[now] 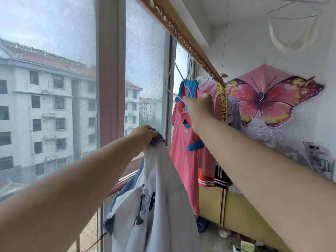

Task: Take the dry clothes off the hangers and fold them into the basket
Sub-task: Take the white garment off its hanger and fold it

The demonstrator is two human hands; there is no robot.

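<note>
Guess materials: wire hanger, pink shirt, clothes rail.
Hanger: thin wire, probably metal, pale glossy coating. Pink shirt: soft matte knit, likely cotton blend; it drapes in folds. Rail: gold-toned with pierced pattern, probably metal, possibly wood.

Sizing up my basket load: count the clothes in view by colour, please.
Pink polo shirt, blue trim: 1
Pale pink top: 1
Grey-blue garment: 1
Orange striped garment: 1
Navy striped garment: 1
White and navy jacket, in left grip: 1
Total: 6
</note>
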